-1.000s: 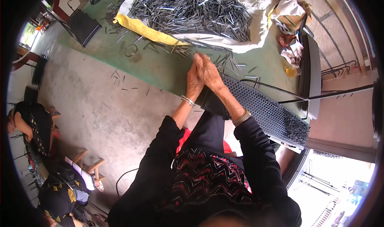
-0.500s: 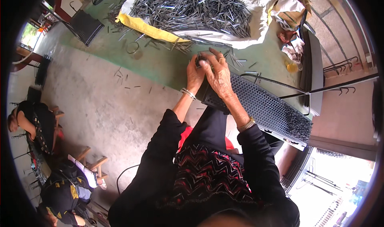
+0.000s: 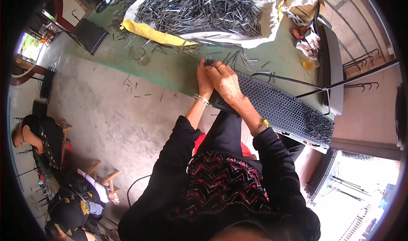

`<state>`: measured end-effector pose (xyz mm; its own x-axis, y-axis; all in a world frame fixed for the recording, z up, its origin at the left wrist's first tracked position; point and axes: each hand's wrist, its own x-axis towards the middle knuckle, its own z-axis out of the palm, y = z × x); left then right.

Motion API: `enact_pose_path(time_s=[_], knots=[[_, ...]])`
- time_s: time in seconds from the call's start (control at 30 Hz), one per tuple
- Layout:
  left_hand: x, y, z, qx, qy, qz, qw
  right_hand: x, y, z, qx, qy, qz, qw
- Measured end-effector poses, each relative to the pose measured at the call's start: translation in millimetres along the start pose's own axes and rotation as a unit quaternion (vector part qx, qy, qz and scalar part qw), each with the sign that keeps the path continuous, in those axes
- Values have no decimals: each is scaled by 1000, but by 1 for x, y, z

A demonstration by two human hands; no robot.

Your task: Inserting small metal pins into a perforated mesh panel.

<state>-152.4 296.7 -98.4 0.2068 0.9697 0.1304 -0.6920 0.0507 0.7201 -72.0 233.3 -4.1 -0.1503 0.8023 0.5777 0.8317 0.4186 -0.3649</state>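
Note:
My left hand (image 3: 205, 80) is closed around a small bunch of thin dark metal sticks (image 3: 209, 62), whose ends show above the fingers. My right hand (image 3: 225, 81) meets it from the right, its fingers curled against the same bunch. Where exactly each finger grips is hidden. Below and to the right of my hands, a long black board full of round holes (image 3: 272, 100) slants down to the right. Upright dark pins (image 3: 319, 127) crowd the board's far right end. Its left end lies partly behind my right wrist.
A large heap of dark sticks (image 3: 199, 13) lies on a white sack with a yellow edge (image 3: 157, 32), on a green table (image 3: 170, 66). Loose sticks (image 3: 242, 60) are scattered nearby. A black bent-rod frame (image 3: 293, 84) crosses above the board. Two people (image 3: 40, 139) sit at lower left.
My right hand's raised fingers have come down and curled in against the bunch. Both hands remain together in nearly the same place. The whole view has shifted slightly.

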Motion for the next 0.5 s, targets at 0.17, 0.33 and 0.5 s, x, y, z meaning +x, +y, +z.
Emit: enact_pose_path(time_s=[0.17, 0.33, 0.5], knots=[[-14, 19, 28, 387, 32, 67, 919, 18, -5, -40, 151, 138, 184, 961], [-3, 28, 30, 298, 96, -41, 949, -3, 6, -61, 350, 183, 293, 871], [3, 55, 75, -55, 93, -224, 969, -14, -8, -101, 339, 262, 275, 860]])
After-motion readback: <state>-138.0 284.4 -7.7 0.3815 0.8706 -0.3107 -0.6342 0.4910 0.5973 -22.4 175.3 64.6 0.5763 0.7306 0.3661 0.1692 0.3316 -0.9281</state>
